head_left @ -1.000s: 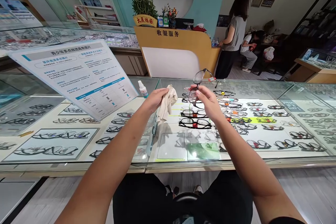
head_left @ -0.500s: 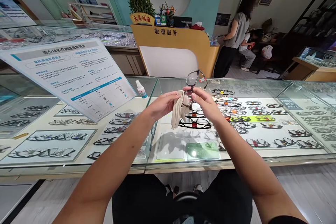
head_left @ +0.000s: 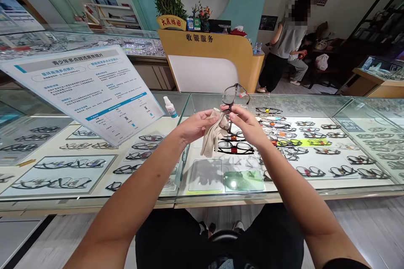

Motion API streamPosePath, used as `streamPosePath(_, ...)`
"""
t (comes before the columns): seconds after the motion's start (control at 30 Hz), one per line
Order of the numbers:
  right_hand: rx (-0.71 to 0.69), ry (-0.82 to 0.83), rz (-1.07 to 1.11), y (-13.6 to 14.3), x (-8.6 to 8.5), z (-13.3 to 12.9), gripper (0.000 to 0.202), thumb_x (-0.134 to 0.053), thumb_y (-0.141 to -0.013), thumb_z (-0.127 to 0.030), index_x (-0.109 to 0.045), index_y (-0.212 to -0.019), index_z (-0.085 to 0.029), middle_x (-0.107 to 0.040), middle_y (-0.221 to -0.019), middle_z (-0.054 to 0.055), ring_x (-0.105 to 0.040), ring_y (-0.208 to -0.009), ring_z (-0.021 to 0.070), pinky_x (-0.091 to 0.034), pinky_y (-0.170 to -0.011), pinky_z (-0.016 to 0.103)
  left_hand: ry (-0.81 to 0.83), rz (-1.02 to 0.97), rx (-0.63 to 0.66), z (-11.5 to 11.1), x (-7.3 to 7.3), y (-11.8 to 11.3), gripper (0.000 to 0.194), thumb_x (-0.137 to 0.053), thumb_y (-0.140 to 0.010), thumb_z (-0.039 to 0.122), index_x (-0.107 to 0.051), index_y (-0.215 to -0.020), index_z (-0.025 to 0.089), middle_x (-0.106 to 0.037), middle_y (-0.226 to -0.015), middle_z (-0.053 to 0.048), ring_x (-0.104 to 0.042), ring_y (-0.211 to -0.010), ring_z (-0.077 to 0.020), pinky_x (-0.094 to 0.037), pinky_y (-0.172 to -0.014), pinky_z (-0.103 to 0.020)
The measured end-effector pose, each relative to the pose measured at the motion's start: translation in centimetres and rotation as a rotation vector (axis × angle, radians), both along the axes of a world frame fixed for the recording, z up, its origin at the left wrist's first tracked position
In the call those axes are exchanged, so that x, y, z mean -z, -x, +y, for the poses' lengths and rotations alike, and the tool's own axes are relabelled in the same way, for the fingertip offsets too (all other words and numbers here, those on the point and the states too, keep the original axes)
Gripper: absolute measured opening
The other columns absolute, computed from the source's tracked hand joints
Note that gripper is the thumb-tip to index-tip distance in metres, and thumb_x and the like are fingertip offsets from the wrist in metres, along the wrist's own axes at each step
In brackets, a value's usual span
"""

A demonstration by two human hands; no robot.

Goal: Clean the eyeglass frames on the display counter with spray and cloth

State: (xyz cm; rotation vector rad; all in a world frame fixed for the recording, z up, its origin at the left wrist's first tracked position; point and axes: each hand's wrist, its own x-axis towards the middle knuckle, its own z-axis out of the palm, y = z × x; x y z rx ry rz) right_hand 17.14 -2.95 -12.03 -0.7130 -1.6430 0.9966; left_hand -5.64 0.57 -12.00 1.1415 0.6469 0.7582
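Observation:
Above the glass counter, my right hand (head_left: pixel 248 124) grips a pair of dark-framed eyeglasses (head_left: pixel 230 95) near the bridge, one lens raised above the fingers and the other below. My left hand (head_left: pixel 196 127) is closed on a beige cleaning cloth (head_left: pixel 211 139) that hangs down in folds. The cloth lies against the lower lens and covers part of it. Both hands are close together, and the left fingertips are partly hidden by the cloth.
Rows of frames lie inside the glass display counter (head_left: pixel 202 198). A small white spray bottle (head_left: pixel 170 107) stands on the glass, left of my hands. A printed sheet (head_left: pixel 91 88) stands tilted at the left. Beyond are a cashier desk (head_left: pixel 214 52) and a standing person (head_left: pixel 282 46).
My left hand has shifted slightly left, and the cloth has spread lower and to the left. The glasses stay nearly in place. The person in the background has turned and moved slightly.

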Motion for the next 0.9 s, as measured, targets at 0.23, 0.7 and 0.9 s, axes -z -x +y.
streamPosePath(0.23,-0.046,0.007,-0.015,0.1,0.2,0.1,0.053,-0.070,-0.102,-0.073,-0.083,-0.129,-0.029,-0.076,-0.143,0.008,-0.070,-0.129,0.0268,-0.059,-0.106,0.039,0.038,-0.044,0.061,-0.1,0.1,-0.3,0.050,-0.100,-0.080,0.055,-0.083,-0.103,0.015,-0.081,-0.095,-0.008,-0.074,-0.078,-0.0169,-0.062,-0.075,-0.029)
streamPosePath(0.7,-0.048,0.017,0.010,0.4,0.5,0.2,0.056,-0.072,-0.099,-0.075,-0.081,-0.126,-0.027,-0.077,-0.147,0.009,-0.070,-0.132,0.0278,-0.057,-0.110,0.040,0.014,-0.034,0.080,-0.6,0.1,-0.6,0.049,-0.101,-0.080,0.053,-0.077,-0.092,0.013,-0.076,-0.083,-0.006,-0.072,-0.070,-0.0153,-0.059,-0.068,-0.026)
streamPosePath(0.9,-0.079,0.084,0.089,0.4,0.3,0.3,0.052,-0.078,-0.096,-0.072,-0.081,-0.124,-0.029,-0.080,-0.140,0.006,-0.071,-0.129,0.0271,-0.057,-0.113,0.041,-0.002,-0.062,0.107,-1.1,0.4,-1.4,0.056,-0.094,-0.084,0.064,-0.078,-0.096,0.012,-0.079,-0.086,-0.010,-0.077,-0.076,-0.0206,-0.065,-0.076,-0.033)
